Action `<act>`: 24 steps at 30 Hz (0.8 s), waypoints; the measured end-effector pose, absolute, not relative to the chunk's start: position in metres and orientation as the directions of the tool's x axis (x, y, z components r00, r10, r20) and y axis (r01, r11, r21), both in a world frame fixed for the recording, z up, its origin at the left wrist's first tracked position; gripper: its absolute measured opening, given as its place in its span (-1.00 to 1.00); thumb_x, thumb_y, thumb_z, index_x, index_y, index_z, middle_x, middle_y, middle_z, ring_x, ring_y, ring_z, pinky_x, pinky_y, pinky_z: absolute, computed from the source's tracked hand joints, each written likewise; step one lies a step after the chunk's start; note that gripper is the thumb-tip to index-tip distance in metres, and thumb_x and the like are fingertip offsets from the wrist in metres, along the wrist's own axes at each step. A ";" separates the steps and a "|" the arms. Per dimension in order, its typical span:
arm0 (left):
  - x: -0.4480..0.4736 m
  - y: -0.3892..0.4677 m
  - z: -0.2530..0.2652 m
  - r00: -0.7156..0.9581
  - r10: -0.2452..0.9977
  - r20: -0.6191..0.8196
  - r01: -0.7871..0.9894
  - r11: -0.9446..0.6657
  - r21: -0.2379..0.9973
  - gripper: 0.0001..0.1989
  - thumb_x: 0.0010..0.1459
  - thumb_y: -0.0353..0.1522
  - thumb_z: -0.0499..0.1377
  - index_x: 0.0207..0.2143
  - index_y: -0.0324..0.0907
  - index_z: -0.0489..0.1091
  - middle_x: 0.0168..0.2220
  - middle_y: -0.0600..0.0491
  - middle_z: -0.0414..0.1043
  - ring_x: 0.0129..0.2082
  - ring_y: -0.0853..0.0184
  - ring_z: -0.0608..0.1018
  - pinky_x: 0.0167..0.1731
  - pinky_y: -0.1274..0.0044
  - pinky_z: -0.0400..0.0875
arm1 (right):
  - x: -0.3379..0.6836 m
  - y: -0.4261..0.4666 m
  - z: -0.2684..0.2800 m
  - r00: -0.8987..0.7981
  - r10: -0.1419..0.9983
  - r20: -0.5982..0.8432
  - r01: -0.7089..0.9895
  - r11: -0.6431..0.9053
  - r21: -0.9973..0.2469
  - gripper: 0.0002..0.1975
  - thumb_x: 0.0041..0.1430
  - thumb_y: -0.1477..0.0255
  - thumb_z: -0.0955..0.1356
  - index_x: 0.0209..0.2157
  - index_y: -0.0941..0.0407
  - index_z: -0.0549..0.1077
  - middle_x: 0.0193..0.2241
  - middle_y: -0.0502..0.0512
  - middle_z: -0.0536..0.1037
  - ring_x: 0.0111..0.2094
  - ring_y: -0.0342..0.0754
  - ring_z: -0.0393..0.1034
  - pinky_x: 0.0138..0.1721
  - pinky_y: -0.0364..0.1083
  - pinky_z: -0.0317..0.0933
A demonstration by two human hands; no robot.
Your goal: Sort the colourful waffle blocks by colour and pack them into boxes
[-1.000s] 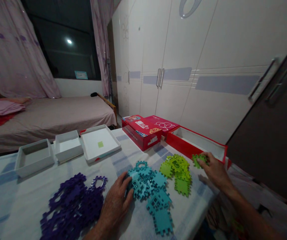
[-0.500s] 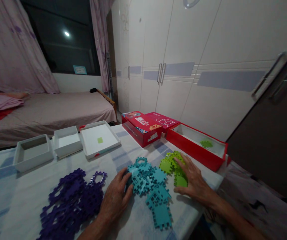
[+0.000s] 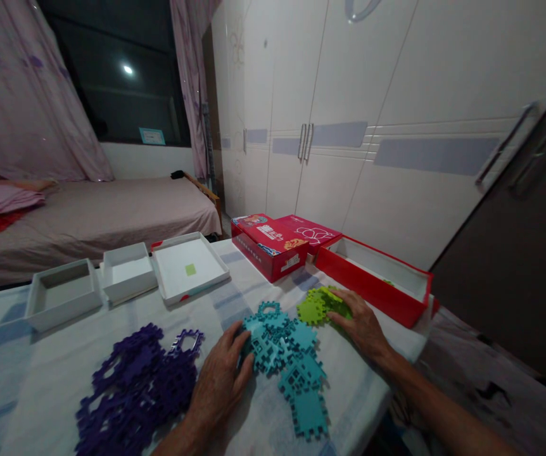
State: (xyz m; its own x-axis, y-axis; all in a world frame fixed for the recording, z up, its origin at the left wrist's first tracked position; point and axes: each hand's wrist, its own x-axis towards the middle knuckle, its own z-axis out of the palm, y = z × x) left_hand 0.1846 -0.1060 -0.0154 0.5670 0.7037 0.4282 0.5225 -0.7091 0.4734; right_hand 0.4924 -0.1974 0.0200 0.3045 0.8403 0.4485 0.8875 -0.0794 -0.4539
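Observation:
My left hand rests beside the teal interlocking plastic tiles, its thumb and fingers apart and touching the near left edge of that pile. My right hand has its fingers and thumb closed around some of the lime green interlocking tiles, just behind the teal ones. Part of the green group is hidden under the fingers. Left of my left hand spreads a heap of dark purple interlocking tiles. A sliver of green tile shows inside the open red box.
Closed red boxes stand at the back of the cloth-covered table. Two small white boxes and a shallow white lid line the far left. The table's right edge runs close under my right forearm.
My right hand has closed on the green tiles, which are bunched closer together and shifted slightly away from me. The green tile in the red box now sits lower, mostly hidden. My left hand stays put.

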 end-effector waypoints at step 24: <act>0.184 -0.105 -0.017 0.570 0.699 0.431 0.524 -0.714 0.464 -0.64 0.18 -0.30 0.00 -0.02 -0.20 0.38 0.11 -0.12 0.29 0.07 0.16 0.40 0.03 0.29 0.36 | 0.514 -0.169 0.036 0.628 0.504 0.593 0.696 -0.024 -0.718 -0.69 -0.04 0.21 0.34 -0.30 0.13 0.45 -0.28 0.10 0.50 -0.22 0.00 0.37 -0.12 -0.02 0.22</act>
State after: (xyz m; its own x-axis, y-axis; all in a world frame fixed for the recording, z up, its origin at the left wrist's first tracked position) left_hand 0.1844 -0.1054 -0.0171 0.5705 0.6990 0.4312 0.5240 -0.7140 0.4643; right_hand 0.5143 -0.1691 0.0359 0.6282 0.5042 0.5926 0.6960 -0.0236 -0.7177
